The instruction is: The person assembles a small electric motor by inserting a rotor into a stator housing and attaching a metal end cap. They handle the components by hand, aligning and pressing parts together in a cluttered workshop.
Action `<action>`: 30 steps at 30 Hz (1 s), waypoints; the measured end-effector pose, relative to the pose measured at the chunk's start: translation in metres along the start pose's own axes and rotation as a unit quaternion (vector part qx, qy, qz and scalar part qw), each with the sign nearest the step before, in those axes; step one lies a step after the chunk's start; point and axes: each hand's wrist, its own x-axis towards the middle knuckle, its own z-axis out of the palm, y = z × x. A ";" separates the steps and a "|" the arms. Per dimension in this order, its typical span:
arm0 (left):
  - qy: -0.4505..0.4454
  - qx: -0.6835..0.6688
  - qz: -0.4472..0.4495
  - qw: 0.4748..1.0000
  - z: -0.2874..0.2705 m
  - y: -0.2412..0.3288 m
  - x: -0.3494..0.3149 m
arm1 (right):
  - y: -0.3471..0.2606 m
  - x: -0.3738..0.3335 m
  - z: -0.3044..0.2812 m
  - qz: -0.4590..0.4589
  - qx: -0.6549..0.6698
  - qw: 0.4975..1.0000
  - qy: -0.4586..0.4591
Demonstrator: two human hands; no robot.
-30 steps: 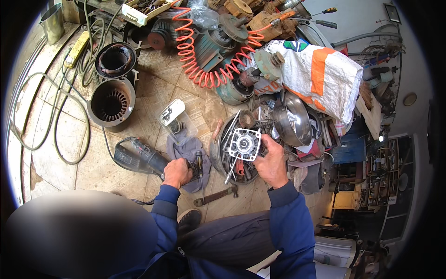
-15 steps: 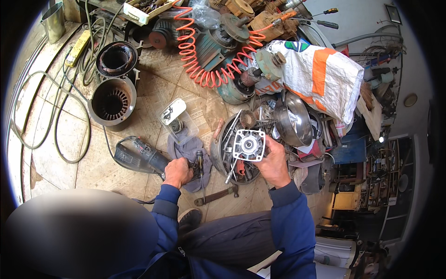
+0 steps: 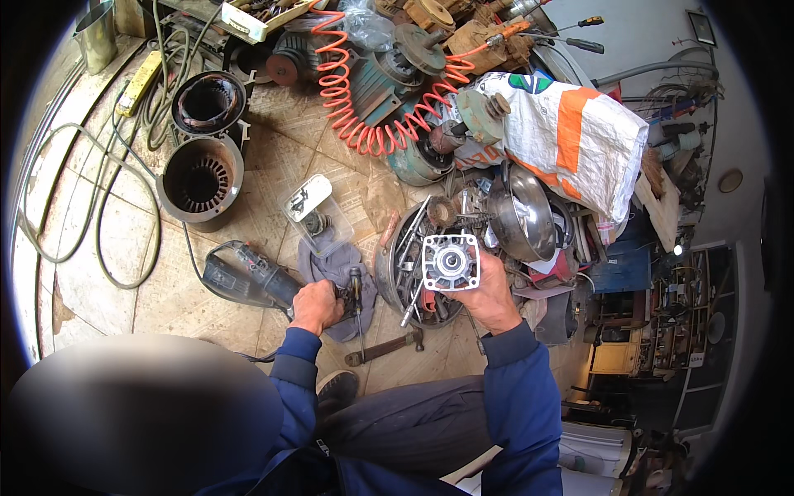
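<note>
My right hand [image 3: 494,299] grips a square metal flange [image 3: 451,263] with rounded corners, corner holes and a round shaft seat at its centre. It holds the part above a round metal basin [image 3: 387,273] full of tools and loose parts. My left hand [image 3: 317,307] is closed low over the floor, at the end of a dark power tool [image 3: 273,279] lying there. What its fingers hold is hidden. Just right of that hand a screwdriver [image 3: 356,289] lies on a grey rag [image 3: 341,258].
A hammer [image 3: 385,348] lies on the tiled floor in front of me. A clear plastic box [image 3: 329,236] with small parts stands beyond the rag. Two motor housings [image 3: 169,178] stand left among cables. A coiled orange hose [image 3: 333,83], a shiny bowl [image 3: 521,211] and a white sack [image 3: 616,136] lie further off.
My right hand has shifted slightly right with the flange, which has turned a little and faces up at a changed tilt. The left hand has stayed put.
</note>
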 end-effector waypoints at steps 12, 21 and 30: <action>0.001 0.000 0.003 1.000 -0.003 0.003 -0.002 | -0.005 0.000 0.000 0.007 -0.007 1.000 -0.002; 0.001 -0.003 0.003 1.000 -0.002 0.002 -0.002 | -0.002 0.000 0.000 -0.001 -0.019 1.000 0.001; -0.009 0.005 0.003 1.000 -0.007 0.006 -0.003 | 0.001 0.001 -0.001 0.027 -0.011 1.000 -0.003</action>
